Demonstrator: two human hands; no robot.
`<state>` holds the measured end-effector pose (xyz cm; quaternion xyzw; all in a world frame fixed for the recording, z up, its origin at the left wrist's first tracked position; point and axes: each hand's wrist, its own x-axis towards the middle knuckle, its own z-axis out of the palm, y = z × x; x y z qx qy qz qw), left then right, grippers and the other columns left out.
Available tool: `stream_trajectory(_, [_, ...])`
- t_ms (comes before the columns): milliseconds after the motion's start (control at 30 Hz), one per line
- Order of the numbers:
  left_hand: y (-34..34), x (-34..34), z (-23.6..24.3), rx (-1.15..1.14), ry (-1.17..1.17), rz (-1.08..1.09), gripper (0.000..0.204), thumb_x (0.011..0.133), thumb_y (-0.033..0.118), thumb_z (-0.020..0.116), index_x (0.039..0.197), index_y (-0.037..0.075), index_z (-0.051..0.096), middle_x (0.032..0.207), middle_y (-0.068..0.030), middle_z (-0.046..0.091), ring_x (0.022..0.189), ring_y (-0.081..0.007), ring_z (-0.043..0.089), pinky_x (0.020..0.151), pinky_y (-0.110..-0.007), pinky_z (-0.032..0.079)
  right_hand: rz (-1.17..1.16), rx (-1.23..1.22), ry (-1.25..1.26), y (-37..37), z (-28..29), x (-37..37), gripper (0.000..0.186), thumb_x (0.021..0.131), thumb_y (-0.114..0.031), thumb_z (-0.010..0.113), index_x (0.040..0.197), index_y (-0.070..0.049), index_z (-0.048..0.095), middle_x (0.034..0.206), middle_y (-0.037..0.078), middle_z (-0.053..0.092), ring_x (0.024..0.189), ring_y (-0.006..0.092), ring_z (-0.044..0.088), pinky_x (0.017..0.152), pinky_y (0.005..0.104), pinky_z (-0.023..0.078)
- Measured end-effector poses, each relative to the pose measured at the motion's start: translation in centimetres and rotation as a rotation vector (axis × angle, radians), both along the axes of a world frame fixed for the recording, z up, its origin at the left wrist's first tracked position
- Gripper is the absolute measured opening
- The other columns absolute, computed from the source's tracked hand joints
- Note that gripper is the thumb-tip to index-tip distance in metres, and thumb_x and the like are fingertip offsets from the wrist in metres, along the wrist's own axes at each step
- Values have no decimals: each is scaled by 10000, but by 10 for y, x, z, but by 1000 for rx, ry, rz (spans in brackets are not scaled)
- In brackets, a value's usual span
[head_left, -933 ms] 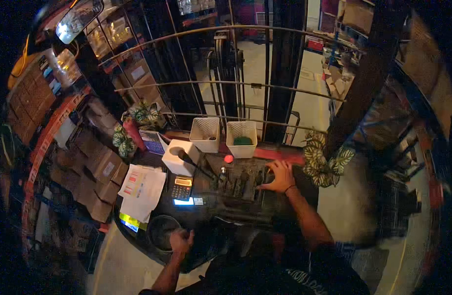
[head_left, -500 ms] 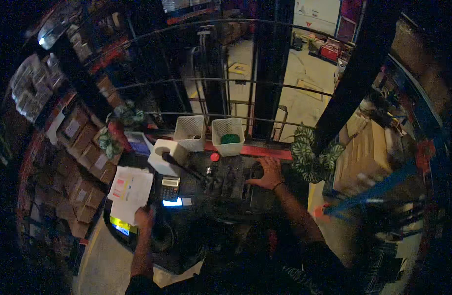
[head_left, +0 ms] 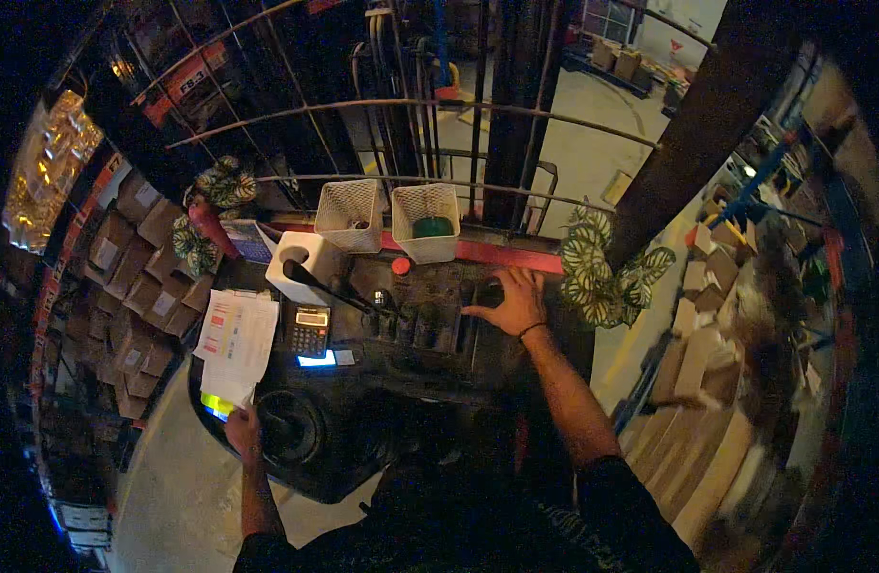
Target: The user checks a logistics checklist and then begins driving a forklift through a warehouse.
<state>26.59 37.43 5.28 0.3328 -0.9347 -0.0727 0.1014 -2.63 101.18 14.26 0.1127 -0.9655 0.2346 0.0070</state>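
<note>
Papers [head_left: 236, 334] are on the left of the dark console [head_left: 382, 371], left hand [head_left: 244, 428] at their bottom corner, can't tell if it's pinching; imo a light hold there keeps sheets flat. Right hand [head_left: 518, 301] is curled by the levers [head_left: 424, 329], grip unclear. Calculator [head_left: 310, 331] and baskets [head_left: 438, 250] crowd the top, with boxes [head_left: 139, 277] stacked over the dim, pale floor [head_left: 182, 477].

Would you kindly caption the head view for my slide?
Left hand by the lower edge of the papers, right hand at the dark console, a calculator between them.

The dim, grainy view bends toward dark edges.
</note>
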Motion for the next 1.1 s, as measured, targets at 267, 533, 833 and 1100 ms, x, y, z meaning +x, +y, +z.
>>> stream_trajectory(267, [131,88,-29,150,320,-365,257,874,282,805,847,33,747,873,-184,743,852,-404,713,776,-554,537,74,59,109,3,-4,6,1175,550,-932,771,1388,-116,651,1350,168,584,1357,372,488,1209,569,275])
stream_trajectory(533, [74,-94,16,2,49,-319,475,930,475,731,767,29,742,717,-177,696,667,-412,671,642,-526,517,173,77,109,11,-17,10,1087,588,-791,847,1457,-180,613,1400,149,551,1409,359,454,1253,613,189])
stream_trajectory(833, [178,-23,23,-53,406,-426,346,988,358,684,966,15,734,913,-189,711,791,-449,676,728,-547,555,234,221,138,4,-1,-12,1065,646,-824,786,1448,-143,617,1440,148,571,1429,370,460,1280,614,120])
stream_trajectory(1100, [49,35,-4,-40,386,260,470,1031,338,655,710,-4,618,652,-202,571,655,-359,608,601,-522,436,128,68,36,2,-3,-39,904,777,-767,766,1384,-109,645,1363,182,621,1357,382,515,1260,560,199])
